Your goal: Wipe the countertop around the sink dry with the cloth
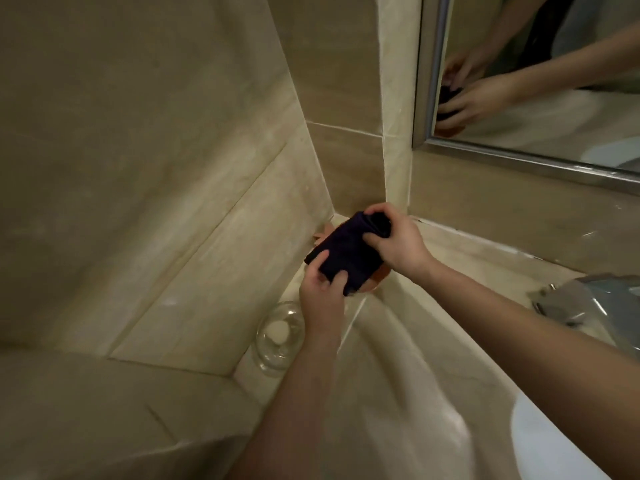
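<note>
Left of centre, low in the frame: a clear glass dish [280,336] with a pale round piece inside is seen on the tabletop [485,258] ledge, just beside the left forearm. A knock from that arm during wiping is judged the main risk; the dish could be slid or tipped toward the sink [415,393].

Centre: the dark cloth [346,252], folded, is held above the corner where the tiled walls meet. Something orange-brown [375,282] lies partly hidden beneath it and cannot be identified; it could be dragged along if the cloth is pressed down here.

Left hand [320,296]: grip clenched on the cloth's near edge, fingertips curled over the fabric.

Right hand [398,242]: grip pinching the far folded end between thumb and fingers.

Right edge: a chrome tap [585,303] is noted, blurred. A mirror [536,81] is seen at upper right.
</note>
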Available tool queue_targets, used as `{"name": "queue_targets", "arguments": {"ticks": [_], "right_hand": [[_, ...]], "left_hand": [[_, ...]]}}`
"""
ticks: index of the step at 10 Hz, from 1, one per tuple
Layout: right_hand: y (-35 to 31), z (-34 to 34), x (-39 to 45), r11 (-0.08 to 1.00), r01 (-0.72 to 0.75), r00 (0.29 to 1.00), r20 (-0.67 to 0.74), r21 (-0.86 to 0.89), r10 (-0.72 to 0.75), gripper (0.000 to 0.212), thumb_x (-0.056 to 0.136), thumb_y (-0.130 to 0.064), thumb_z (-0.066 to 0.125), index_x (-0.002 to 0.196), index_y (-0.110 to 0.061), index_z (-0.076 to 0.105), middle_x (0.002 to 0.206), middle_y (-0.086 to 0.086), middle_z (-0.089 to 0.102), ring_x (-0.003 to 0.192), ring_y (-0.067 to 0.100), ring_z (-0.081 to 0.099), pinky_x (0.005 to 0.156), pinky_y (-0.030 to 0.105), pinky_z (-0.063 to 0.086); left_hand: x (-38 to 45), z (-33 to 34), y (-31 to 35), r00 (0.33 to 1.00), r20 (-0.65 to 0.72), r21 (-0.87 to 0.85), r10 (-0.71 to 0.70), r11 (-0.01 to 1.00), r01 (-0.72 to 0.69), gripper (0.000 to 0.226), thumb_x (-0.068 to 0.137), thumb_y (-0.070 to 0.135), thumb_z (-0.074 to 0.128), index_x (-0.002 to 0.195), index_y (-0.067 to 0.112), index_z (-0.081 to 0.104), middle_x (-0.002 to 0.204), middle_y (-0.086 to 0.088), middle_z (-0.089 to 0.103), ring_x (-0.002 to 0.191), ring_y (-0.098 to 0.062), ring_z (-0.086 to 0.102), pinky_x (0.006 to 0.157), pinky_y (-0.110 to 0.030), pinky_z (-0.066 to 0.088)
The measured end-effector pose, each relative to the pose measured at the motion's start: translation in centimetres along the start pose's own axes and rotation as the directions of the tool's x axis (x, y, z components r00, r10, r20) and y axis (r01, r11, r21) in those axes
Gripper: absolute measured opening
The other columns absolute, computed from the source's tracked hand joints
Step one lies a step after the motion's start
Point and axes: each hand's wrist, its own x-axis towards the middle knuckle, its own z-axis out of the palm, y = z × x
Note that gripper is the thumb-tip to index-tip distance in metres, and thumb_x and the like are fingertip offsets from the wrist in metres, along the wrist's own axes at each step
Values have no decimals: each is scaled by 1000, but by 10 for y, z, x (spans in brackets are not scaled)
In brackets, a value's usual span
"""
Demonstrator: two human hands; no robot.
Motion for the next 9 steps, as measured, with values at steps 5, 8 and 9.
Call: {"name": "queue_targets", "arguments": {"ticks": [5,8,9], "right_hand": [[25,14,25,779,332,928,332,-532,-169,44,97,-10,53,140,-19,49,128,8,57,106,32,62,88,41,51],[19,24,24,602,384,923,283,-700,-260,44,87,-5,61,130,-9,53,132,14,50,115,32,52,90,38,47],[21,22,8,610,400,911,228,-684,-342,47,84,-6,55,131,-3,56,137,21,51,122,39,51,106,44,44]], "left_hand": [[25,-13,-31,961,150,825,232,506,-251,44,84,34,72,125,21,65,139,1,44,126,-18,43,102,-40,46],[27,-8,-28,956,170,887,238,386,-253,50,87,48,64,130,22,62,138,-1,45,124,-20,38,100,-37,41],[29,-12,-30,943,197,871,267,395,-294,48,87,39,64,131,19,62,140,-6,47,125,-24,40,102,-44,41]]}}
